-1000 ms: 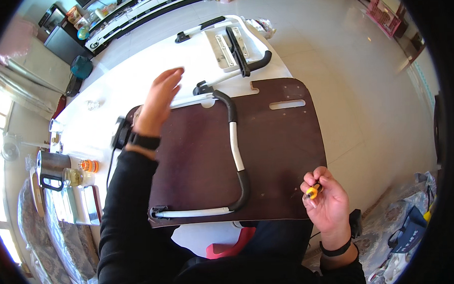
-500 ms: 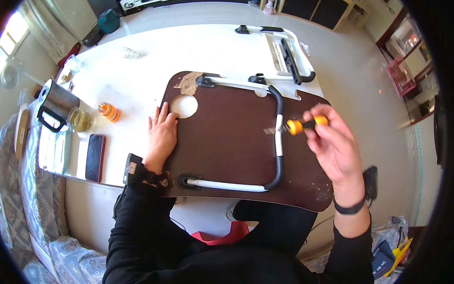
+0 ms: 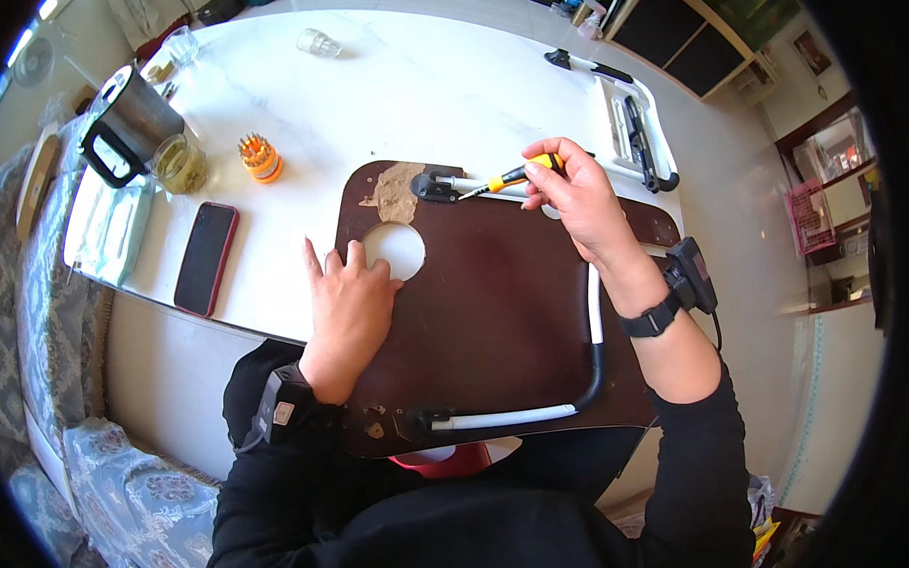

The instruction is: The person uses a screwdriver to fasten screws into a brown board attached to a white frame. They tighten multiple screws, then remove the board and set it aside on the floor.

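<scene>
A dark brown board (image 3: 495,303) with a folding tubular leg (image 3: 594,304) lies on the white table, its near part jutting past the table's edge. My right hand (image 3: 584,204) is closed round the yellow-and-black handle of a screwdriver (image 3: 511,178). The tool slants down to the left, its tip at the black hinge bracket (image 3: 437,188) on the board's far edge; whether it sits in a screw is too small to tell. My left hand (image 3: 350,313) rests open on the board's left edge, fingers spread beside the round hole (image 3: 397,252).
On the white table (image 3: 448,84) at left are a red-edged phone (image 3: 206,260), an orange bit holder (image 3: 260,159), a glass jar (image 3: 179,165) and a steel kettle (image 3: 133,120). A small glass (image 3: 318,43) lies farther back. Another white leg frame (image 3: 659,127) lies at far right.
My right hand has carried the screwdriver left and away from me to the far hinge bracket. My left hand has shifted right, beside the hole. The view has also shifted.
</scene>
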The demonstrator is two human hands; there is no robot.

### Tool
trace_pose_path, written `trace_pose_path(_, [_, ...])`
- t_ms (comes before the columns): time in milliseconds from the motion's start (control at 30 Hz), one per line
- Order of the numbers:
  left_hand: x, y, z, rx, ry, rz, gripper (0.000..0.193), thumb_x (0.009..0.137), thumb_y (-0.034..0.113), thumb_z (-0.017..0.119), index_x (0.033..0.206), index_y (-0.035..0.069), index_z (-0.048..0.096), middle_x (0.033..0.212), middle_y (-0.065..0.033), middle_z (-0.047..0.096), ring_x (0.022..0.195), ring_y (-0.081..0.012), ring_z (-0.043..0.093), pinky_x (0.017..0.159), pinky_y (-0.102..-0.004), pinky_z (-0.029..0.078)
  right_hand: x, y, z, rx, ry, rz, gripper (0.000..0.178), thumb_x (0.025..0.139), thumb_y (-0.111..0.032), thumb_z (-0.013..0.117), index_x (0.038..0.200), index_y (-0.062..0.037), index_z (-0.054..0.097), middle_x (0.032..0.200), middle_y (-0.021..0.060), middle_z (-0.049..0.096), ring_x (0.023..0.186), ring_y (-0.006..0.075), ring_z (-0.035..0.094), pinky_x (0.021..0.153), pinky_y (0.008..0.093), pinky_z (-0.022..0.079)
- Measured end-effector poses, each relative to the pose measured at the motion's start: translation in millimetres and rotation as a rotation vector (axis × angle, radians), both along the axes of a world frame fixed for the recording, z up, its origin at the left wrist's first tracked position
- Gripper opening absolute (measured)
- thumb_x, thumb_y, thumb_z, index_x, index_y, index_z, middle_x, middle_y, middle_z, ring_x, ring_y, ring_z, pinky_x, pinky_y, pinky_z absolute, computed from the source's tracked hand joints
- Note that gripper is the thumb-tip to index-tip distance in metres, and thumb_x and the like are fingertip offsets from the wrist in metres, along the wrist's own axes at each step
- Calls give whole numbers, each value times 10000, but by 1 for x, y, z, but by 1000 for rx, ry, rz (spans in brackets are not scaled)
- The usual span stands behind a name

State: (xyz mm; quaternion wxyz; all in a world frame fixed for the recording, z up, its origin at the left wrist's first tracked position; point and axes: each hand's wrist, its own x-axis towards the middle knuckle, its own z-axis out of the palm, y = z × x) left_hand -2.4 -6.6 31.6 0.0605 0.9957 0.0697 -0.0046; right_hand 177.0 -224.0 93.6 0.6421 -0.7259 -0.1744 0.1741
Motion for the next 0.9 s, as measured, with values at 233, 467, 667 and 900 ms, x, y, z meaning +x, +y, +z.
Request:
trace_pose_path(233, [59,35,3,-242,-200,19,237,874,214,720,1030,69,617,1022,-109,661,989,-342,648,859,-467,504,8,57,5,-316,-671,174,143,982,-116,631,1058,-11,570,955,136,629,826,259,659,746,364,526])
trace_pose_path(467, [85,22,-31,-438,-194,-70,677,711,119,837,1333,60,576,1249,-122,591,1080,-353,608,889,-447,521,42,95,-6,-472,-875,311,129,996,-138,581,1048,-25,548,1012,173,605,910,364,630,809,419,527])
trace_pose_path(667, [86,17,-33,-338,-231,-78,545,738,15,741,1256,32,570,1152,-90,558,1036,-290,597,778,-419,503,50,94,-20,-556,-932,347,129,1000,-129,571,1043,-16,529,995,173,598,879,374,627,778,439,522])
trace_pose_path(900, [89,16,-28,-305,-67,-49,744,703,61,813,1396,39,540,1290,-89,546,1108,-301,587,829,-422,511,50,91,-18,-559,-886,362,116,1000,-109,573,1039,-10,527,994,171,590,869,349,623,772,419,522])
